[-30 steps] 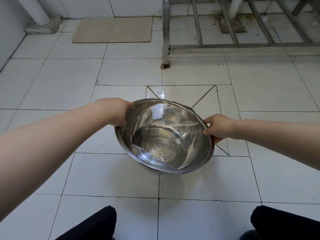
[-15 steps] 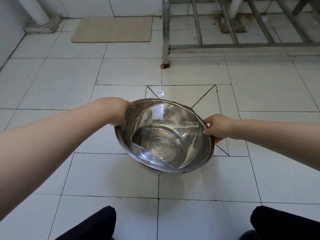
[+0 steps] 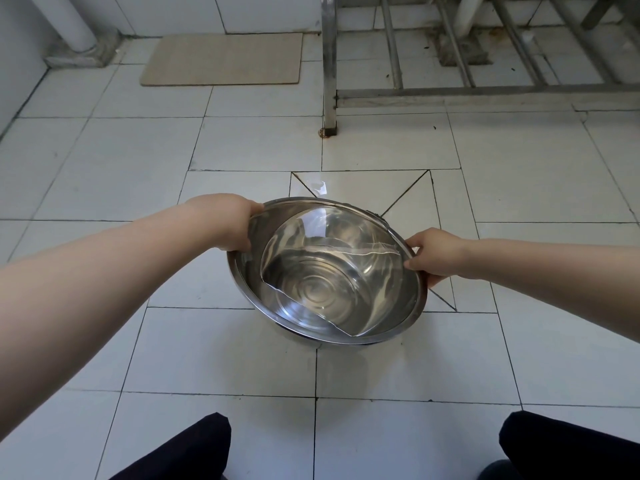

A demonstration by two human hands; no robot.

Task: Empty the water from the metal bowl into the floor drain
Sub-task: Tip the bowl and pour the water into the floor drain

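**A full steel bowl held by its rim over the sloped tiles**

The white tiled floor (image 3: 242,143) lay below me, with diagonal cuts in the tiles ahead that suggested a fall toward the floor drain; the drain itself I could not see, and I judged it hidden under the bowl. A small wet patch (image 3: 320,187) glinted on the tile just beyond.

The wide, round, shiny metal bowl (image 3: 412,308) hung in the air between my arms, tipped a little away and to the right, clear water (image 3: 322,292) pooled in it. I judged it stiff and unbreakable but fairly heavy with that load, and the weight would shift as the water slid. The polished steel looked slick, more so if wet, so the rolled rim on opposite sides was the sensible place to hold.

My left hand (image 3: 227,220) gripped the far-left rim, its fingers curled under and out of view. My right hand (image 3: 433,256) pinched the right rim, thumb over the lip and fingers (image 3: 434,280) beneath.
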